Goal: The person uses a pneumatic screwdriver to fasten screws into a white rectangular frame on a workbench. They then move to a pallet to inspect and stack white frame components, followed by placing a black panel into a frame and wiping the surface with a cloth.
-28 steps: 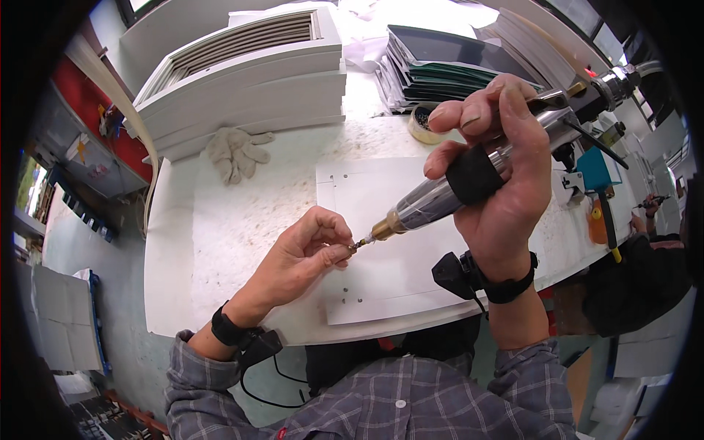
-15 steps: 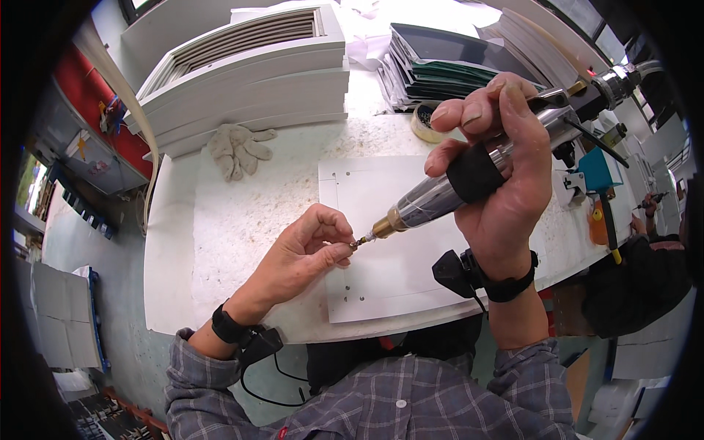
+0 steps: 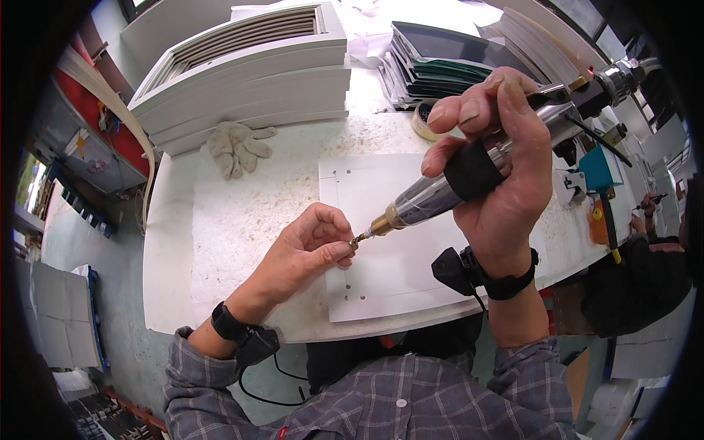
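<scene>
My right hand (image 3: 513,176) is wrapped around a silver pneumatic screwdriver (image 3: 422,204) with a brass nose and a black band. The tool slants down to the left, and its bit meets the fingertips of my left hand (image 3: 308,246). Thumb and fingers there pinch a small metal screw (image 3: 355,243) at the bit's tip, partly hidden by the fingers. Below both hands lies a flat white panel (image 3: 396,282) with small holes or fittings near its left corners. Both wrists wear black straps with small devices.
White louvred panels (image 3: 249,92) are stacked at the back left, with a pale work glove (image 3: 238,147) in front. Dark and green sheets (image 3: 447,62) are piled at the back. A tape roll (image 3: 423,123) sits behind the tool. A teal tool (image 3: 600,169) is at the right.
Very little differs. The back end of the screwdriver has risen slightly, and both hands keep their hold with the bit at the left fingertips.
</scene>
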The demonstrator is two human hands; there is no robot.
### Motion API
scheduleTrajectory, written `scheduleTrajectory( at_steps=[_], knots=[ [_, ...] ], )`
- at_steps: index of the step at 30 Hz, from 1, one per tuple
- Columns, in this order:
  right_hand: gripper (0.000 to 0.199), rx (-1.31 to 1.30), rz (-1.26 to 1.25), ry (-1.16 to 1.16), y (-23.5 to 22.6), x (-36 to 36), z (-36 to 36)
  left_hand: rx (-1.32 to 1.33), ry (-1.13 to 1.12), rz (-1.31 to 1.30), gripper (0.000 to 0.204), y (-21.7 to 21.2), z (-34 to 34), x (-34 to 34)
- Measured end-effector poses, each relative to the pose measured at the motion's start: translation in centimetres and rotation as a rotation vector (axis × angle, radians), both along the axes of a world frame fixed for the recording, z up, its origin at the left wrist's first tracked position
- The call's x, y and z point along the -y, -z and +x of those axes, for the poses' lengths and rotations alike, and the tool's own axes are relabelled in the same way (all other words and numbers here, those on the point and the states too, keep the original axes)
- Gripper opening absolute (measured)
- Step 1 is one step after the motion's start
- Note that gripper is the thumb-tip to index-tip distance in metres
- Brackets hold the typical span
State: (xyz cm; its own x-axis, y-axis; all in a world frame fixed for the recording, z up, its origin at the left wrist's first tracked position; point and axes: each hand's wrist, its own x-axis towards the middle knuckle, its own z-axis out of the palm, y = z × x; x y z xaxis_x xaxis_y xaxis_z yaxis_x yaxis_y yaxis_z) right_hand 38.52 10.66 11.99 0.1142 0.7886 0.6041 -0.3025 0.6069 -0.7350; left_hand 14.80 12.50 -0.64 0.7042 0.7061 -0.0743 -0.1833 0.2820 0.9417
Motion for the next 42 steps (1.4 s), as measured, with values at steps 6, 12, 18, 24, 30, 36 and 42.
scheduleTrajectory(
  at_steps=[6, 12, 18, 24, 30, 36, 42],
  knots=[
    [0.029, 0.017, -0.046, 0.016, -0.5, -0.2, -1.0, 0.043, -0.048, -0.055, 0.023, 0.1, 0.0, 0.1],
    [0.027, 0.096, -0.03, -0.031, -0.5, -2.0, -3.6, -0.327, -0.223, 0.585, 0.02, -0.8, -0.2, -0.4],
    [0.026, 0.175, -0.062, -0.082, 0.8, -3.2, -5.4, -0.502, -0.232, 0.701, 0.024, -0.1, -0.2, -0.2],
    [0.021, 0.162, -0.046, -0.117, 1.4, -3.9, -5.6, -0.492, -0.256, 0.71, 0.02, -0.2, 0.0, -0.2],
    [0.023, 0.234, -0.1, -0.132, 1.3, -4.0, -6.0, -0.485, -0.294, 0.77, 0.034, 0.2, -0.2, -0.3],
    [0.021, 0.309, -0.174, -0.225, 1.4, -3.9, -6.4, -0.487, -0.341, 0.725, 0.034, 0.5, -0.2, -0.3],
    [0.019, 0.322, -0.206, -0.242, 2.5, -3.8, -6.3, -0.504, -0.332, 0.719, 0.032, 0.8, -0.6, -0.6]
  ],
)
